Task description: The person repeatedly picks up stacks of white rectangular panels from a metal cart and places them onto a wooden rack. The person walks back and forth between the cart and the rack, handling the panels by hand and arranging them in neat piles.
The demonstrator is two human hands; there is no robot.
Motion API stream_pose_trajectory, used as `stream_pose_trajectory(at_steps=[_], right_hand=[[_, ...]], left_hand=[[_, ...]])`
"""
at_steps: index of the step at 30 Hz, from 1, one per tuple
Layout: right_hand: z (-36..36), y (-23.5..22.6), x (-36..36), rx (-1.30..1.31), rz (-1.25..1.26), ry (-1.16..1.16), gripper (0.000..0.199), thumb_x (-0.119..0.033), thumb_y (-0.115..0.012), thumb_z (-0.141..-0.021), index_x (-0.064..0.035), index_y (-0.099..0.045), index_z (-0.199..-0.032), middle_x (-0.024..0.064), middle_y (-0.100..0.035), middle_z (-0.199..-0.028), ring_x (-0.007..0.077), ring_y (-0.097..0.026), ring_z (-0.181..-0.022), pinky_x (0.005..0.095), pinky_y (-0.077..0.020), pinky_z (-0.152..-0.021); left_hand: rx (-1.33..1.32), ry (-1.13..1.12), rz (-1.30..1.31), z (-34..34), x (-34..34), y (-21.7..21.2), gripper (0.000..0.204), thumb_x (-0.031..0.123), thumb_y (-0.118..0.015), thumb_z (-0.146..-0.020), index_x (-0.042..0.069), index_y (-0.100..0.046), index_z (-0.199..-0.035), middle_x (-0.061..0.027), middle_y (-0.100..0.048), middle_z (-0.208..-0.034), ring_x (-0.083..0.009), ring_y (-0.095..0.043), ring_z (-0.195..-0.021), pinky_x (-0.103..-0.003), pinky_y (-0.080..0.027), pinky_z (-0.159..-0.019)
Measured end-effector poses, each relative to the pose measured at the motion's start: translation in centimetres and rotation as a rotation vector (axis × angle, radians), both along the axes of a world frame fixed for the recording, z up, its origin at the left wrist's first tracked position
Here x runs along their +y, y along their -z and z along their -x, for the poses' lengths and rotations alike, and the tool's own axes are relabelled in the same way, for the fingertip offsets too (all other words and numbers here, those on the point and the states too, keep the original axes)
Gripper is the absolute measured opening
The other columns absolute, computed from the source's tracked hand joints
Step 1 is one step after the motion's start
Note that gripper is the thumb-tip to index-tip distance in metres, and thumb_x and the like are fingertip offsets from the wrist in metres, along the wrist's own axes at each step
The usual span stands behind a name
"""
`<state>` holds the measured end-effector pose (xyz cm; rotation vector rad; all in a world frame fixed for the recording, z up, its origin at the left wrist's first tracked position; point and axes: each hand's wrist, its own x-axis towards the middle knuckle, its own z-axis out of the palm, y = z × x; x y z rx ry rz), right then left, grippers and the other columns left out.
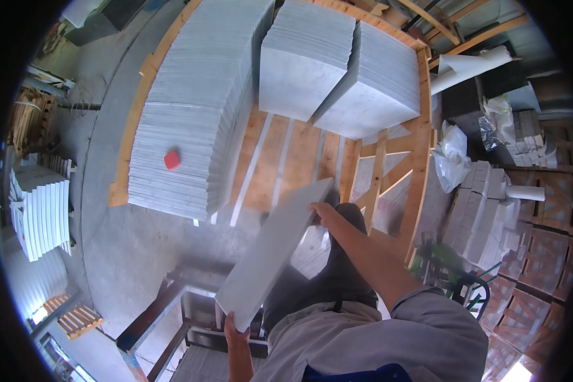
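A long grey-white stone tile is held aslant in front of my body, its far end toward the wooden crate. At its near lower corner my left hand grips the edge. My right hand holds the far right edge, fingers partly hidden behind the slab. Ahead, the crate holds a long row of upright tiles on the left and two more stacks at the back. A small red block lies on top of the left row.
A metal frame stand is at my lower left. Slatted timber forms the crate's right side. Stacked white boxes and a clear plastic bag are on the right; a pallet of tiles stands far left.
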<state>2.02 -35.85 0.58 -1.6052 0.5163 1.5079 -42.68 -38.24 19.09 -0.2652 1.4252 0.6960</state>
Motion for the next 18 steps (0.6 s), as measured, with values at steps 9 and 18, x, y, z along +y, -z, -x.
stream_pose_trajectory(at_steps=[9,18], right_hand=[[0.4,8.0,9.6,0.154,0.029,-0.201,0.033,-0.010,-0.059,-0.073,0.0017,-0.052,-0.102,0.0175,-0.058,-0.094,0.0354,-0.061,-0.080,0.0510,-0.0520,-0.066],[0.6,16.4,16.6,0.048,0.177,-0.376,0.026,-0.011,-0.060,-0.074,0.0021,-0.056,-0.096,0.0184,-0.059,-0.090,0.0351,-0.060,-0.079,0.0514,-0.0511,-0.064]], left_hand=[[0.225,-0.207,0.150,-3.0,0.7,3.9,0.036,0.020,-0.057,-0.079,0.006,-0.049,-0.112,-0.0093,-0.058,-0.102,-0.0266,-0.058,-0.093,-0.040,-0.047,-0.079],[0.268,-0.288,0.186,-5.5,0.4,12.1,0.041,0.028,-0.053,-0.083,0.004,-0.045,-0.116,-0.0103,-0.054,-0.106,-0.0259,-0.054,-0.096,-0.038,-0.046,-0.080]])
